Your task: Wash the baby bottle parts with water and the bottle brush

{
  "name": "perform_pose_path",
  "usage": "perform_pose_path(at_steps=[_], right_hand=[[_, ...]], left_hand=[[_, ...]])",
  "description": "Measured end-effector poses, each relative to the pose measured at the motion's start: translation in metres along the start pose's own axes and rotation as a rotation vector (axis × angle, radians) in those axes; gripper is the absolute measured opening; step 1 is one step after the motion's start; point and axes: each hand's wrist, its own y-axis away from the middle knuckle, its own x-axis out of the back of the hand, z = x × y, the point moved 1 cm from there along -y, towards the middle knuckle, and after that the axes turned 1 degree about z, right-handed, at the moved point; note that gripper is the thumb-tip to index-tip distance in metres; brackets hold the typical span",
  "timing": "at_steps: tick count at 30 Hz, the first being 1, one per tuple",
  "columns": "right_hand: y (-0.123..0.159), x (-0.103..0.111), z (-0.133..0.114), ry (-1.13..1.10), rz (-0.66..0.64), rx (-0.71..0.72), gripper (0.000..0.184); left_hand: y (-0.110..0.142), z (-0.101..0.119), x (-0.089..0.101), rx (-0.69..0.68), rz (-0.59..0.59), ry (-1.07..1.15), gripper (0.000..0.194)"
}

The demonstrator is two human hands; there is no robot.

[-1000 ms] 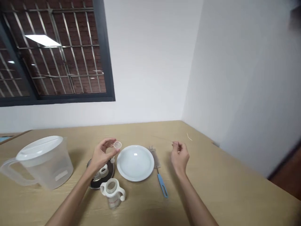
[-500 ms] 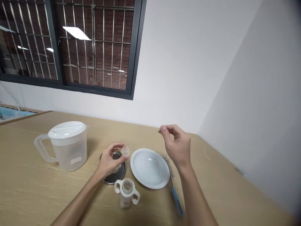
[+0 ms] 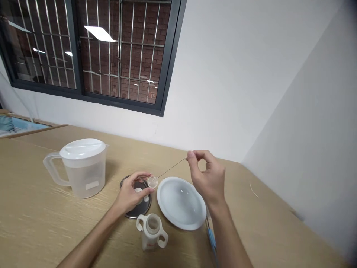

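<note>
My left hand [image 3: 131, 191] pinches a small round translucent piece [image 3: 153, 182], rather like a bottle collar or cap, above the edge of a dark metal tray [image 3: 136, 213]. Between the thumb and fingers of my right hand [image 3: 208, 173] is one end of a thin stick [image 3: 171, 168]. It slants down to the left, its far tip at the round piece; whether it touches is hard to tell. White parts [image 3: 138, 190] lie on the tray, partly behind my left hand. Nearer me stands a two-handled baby bottle [image 3: 152, 232], upright and uncapped.
A white dish [image 3: 181, 204] sits between my arms. Beside my right forearm lies a blue-handled brush [image 3: 211, 238], partly hidden. A lidded translucent pitcher [image 3: 86, 175] stands at left. A thin pale strand [image 3: 253, 190] lies at right. The wall [image 3: 217, 111] bounds the table's far side.
The stick has come round to the left and now reaches the round piece, showing much more of its length. My view has shifted slightly. Both hands keep their hold.
</note>
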Motion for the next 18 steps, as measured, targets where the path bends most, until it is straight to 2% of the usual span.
perform_pose_path(at_steps=[4,9,13,18], right_hand=[[0.0,-0.001,0.003,0.019,-0.009,0.026,0.016],[0.0,0.001,0.004,0.037,-0.046,0.057,0.014],[0.001,-0.002,-0.002,0.012,-0.113,0.09,0.013],[0.008,-0.017,-0.008,-0.069,-0.219,0.086,0.014]], left_hand=[[0.002,0.005,-0.002,0.012,0.002,-0.028,0.038],[0.002,0.001,-0.003,-0.003,0.0,-0.021,0.037],[0.003,0.0,-0.006,-0.021,-0.011,0.079,0.037],[0.005,0.001,-0.012,0.025,-0.009,0.269,0.042]])
